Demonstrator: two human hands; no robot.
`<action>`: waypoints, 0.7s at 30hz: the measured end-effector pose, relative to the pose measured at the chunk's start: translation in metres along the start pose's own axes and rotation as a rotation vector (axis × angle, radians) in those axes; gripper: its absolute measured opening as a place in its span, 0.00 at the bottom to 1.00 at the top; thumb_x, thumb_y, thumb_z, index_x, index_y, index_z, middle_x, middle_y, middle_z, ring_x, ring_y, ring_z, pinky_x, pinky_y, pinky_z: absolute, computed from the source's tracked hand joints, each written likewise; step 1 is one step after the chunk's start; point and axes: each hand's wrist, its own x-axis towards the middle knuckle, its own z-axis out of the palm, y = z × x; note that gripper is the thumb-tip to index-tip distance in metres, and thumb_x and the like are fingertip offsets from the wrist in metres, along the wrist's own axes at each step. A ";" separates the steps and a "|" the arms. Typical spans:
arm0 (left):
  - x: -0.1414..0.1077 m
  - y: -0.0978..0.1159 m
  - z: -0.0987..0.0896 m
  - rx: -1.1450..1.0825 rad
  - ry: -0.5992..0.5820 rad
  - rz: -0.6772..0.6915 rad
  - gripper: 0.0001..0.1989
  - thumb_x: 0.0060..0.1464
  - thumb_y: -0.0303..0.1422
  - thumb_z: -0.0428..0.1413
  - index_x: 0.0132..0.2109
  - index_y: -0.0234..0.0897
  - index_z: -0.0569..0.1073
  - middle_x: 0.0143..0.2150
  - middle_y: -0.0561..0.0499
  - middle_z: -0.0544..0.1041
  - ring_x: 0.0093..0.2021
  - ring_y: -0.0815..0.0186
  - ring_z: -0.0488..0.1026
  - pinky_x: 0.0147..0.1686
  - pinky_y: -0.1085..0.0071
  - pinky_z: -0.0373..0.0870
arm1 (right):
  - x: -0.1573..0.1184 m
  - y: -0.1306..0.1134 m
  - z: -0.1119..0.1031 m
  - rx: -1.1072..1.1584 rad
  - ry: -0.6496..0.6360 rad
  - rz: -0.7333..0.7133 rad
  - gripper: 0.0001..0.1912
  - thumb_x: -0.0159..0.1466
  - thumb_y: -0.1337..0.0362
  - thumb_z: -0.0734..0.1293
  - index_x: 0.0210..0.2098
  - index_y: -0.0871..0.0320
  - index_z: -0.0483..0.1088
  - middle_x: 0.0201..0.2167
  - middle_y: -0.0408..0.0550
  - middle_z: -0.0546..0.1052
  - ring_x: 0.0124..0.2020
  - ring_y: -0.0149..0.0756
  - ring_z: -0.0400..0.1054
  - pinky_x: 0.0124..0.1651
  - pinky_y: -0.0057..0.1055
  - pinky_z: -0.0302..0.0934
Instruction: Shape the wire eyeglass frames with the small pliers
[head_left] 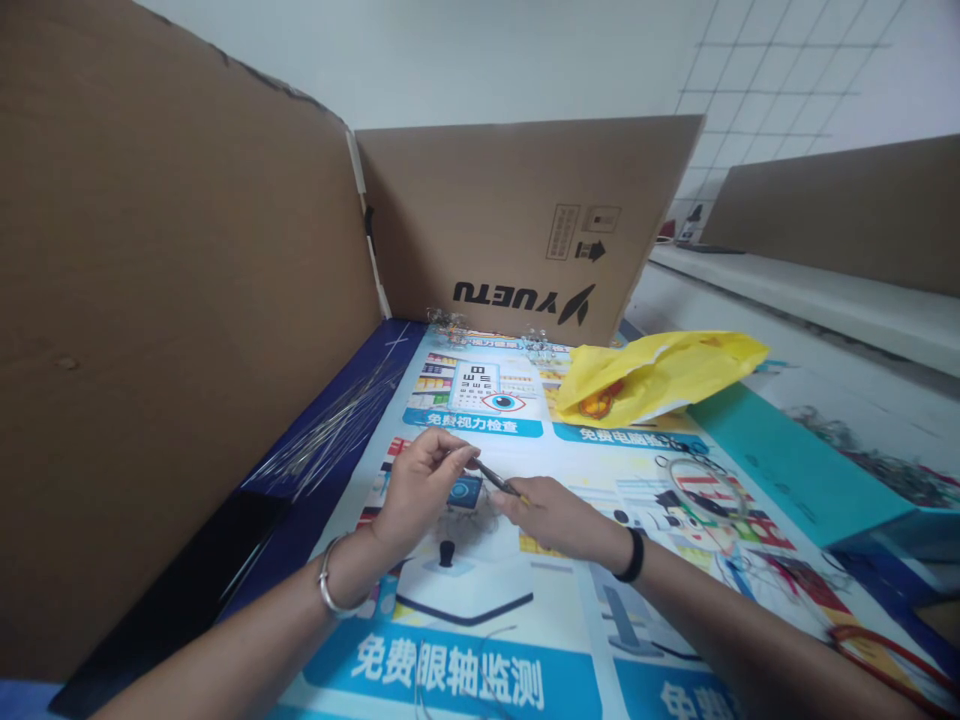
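One slim, dark tool (496, 478) lies between left hand (426, 482) and right hand (561, 517). The right grips its yellowish end; whether the left clasps its tip, I cannot tell.

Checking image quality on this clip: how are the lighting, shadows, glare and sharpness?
Head view: diffuse light, brightest on the upper-right wall, with the left cardboard dimmer; a soft shadow on the sheet under the hands; a small glint on the bracelet; overall softness, leaving the tool tip by the left hand unclear.
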 end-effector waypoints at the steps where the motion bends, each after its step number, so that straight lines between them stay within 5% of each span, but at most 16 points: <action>1: 0.000 -0.001 0.000 0.008 0.000 0.004 0.05 0.51 0.32 0.56 0.31 0.34 0.71 0.28 0.52 0.76 0.29 0.71 0.73 0.31 0.75 0.71 | 0.000 0.000 0.000 0.001 0.001 -0.003 0.24 0.64 0.47 0.50 0.27 0.59 0.63 0.23 0.45 0.68 0.25 0.30 0.59 0.27 0.26 0.48; 16: 0.000 -0.013 -0.008 0.144 -0.063 0.165 0.04 0.54 0.30 0.53 0.31 0.36 0.68 0.27 0.54 0.71 0.29 0.71 0.71 0.32 0.73 0.67 | -0.001 0.000 0.003 0.033 -0.008 -0.029 0.23 0.63 0.48 0.52 0.24 0.59 0.61 0.23 0.43 0.68 0.24 0.28 0.58 0.26 0.25 0.47; 21: 0.005 -0.007 -0.008 0.028 -0.133 0.048 0.05 0.52 0.28 0.52 0.28 0.37 0.65 0.23 0.58 0.68 0.24 0.74 0.66 0.27 0.76 0.64 | -0.002 0.000 0.003 -0.029 -0.014 -0.070 0.24 0.63 0.47 0.52 0.24 0.59 0.62 0.22 0.43 0.68 0.23 0.28 0.58 0.25 0.25 0.46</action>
